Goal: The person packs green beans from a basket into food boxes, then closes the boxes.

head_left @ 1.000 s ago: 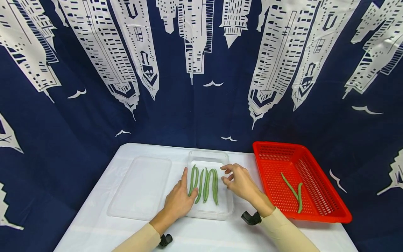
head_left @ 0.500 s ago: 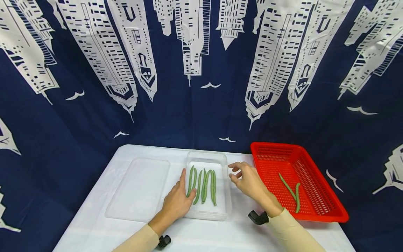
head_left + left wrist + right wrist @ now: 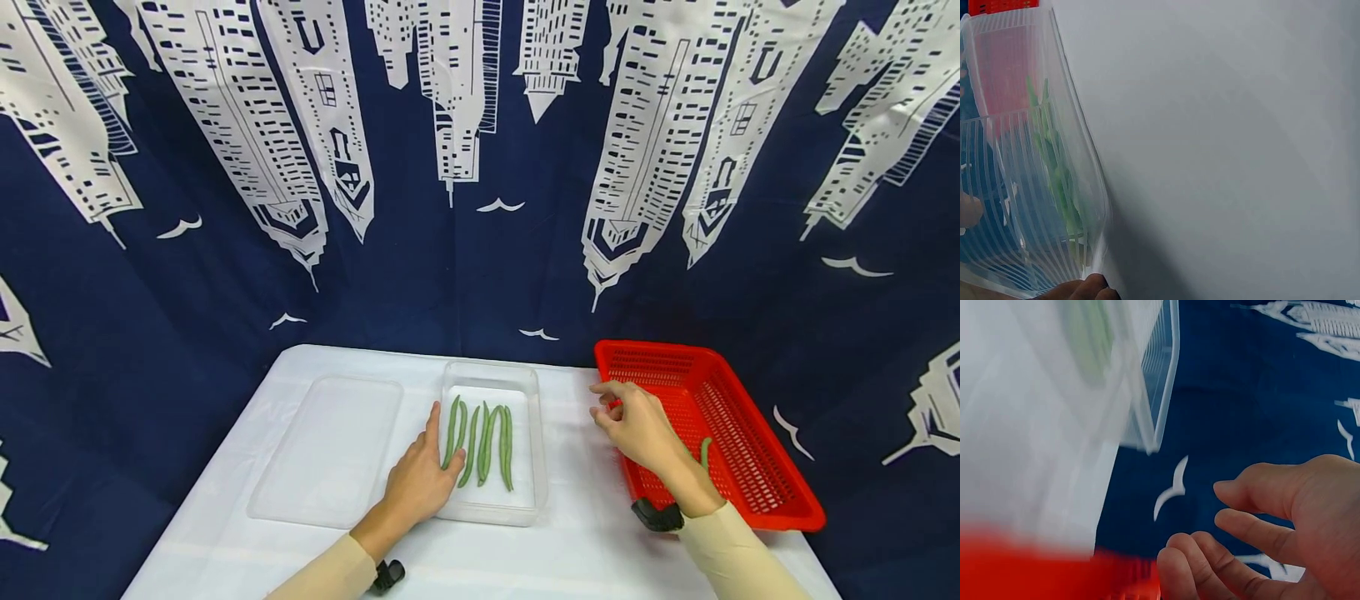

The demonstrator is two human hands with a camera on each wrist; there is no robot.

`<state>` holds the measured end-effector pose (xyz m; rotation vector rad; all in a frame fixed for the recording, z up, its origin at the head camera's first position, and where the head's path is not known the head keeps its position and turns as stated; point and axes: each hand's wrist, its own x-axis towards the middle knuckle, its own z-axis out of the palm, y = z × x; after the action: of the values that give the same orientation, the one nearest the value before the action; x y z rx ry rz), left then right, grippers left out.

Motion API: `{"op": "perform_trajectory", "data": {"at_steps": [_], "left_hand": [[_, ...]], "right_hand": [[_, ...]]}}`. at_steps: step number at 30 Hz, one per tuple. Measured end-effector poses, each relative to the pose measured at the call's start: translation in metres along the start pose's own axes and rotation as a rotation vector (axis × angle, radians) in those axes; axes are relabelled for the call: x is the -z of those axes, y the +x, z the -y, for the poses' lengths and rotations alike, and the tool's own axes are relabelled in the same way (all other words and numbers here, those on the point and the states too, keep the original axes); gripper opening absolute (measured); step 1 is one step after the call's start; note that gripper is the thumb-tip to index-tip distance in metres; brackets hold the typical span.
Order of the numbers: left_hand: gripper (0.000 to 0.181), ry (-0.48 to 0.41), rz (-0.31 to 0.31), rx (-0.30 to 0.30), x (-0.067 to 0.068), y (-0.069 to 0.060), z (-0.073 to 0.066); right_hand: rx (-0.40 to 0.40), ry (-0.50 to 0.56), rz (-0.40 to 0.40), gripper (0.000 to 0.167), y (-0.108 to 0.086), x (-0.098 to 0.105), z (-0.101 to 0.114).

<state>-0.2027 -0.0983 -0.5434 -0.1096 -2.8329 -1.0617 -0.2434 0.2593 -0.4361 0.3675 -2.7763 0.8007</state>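
My left hand [image 3: 420,477] holds the left wall of a clear plastic container [image 3: 527,454], its thumb over the rim and its fingers outside. Inside lie several green beans [image 3: 484,446], side by side and lengthwise. In the left wrist view, the beans [image 3: 1057,169] show through the ribbed container wall [image 3: 1094,162]. My right hand [image 3: 637,423], fingers loosely bent and holding nothing, is over the left side of a red plastic basket [image 3: 750,446]. One green bean [image 3: 706,452] shows in the basket beyond the wrist; the hand and forearm hide other parts of the basket.
A flat translucent lid [image 3: 327,450] lies on the white-covered table [image 3: 577,542], left of the container. Behind the table hangs a navy cloth [image 3: 420,275] printed with white buildings and birds.
My right hand has moved right, away from the container and over the basket's left side, covering one of the two beans there. My left hand stays at the container.
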Motion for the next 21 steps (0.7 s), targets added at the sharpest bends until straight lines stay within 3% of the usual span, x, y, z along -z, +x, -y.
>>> {"op": "perform_trajectory", "data": {"at_steps": [9, 18, 21], "left_hand": [[0.094, -0.007, 0.000, 0.012, -0.002, -0.001, 0.003], [0.093, -0.007, -0.008, 0.008, 0.000, -0.002, 0.004], [0.093, -0.010, -0.006, 0.008, 0.001, -0.002, 0.004]], "right_hand": [[-0.026, -0.033, 0.103, 0.047, -0.012, 0.030, -0.053], [0.025, -0.147, 0.353, 0.066, -0.019, 0.064, -0.113], [0.006, -0.151, 0.425, 0.070, -0.019, 0.071, -0.130]]}}
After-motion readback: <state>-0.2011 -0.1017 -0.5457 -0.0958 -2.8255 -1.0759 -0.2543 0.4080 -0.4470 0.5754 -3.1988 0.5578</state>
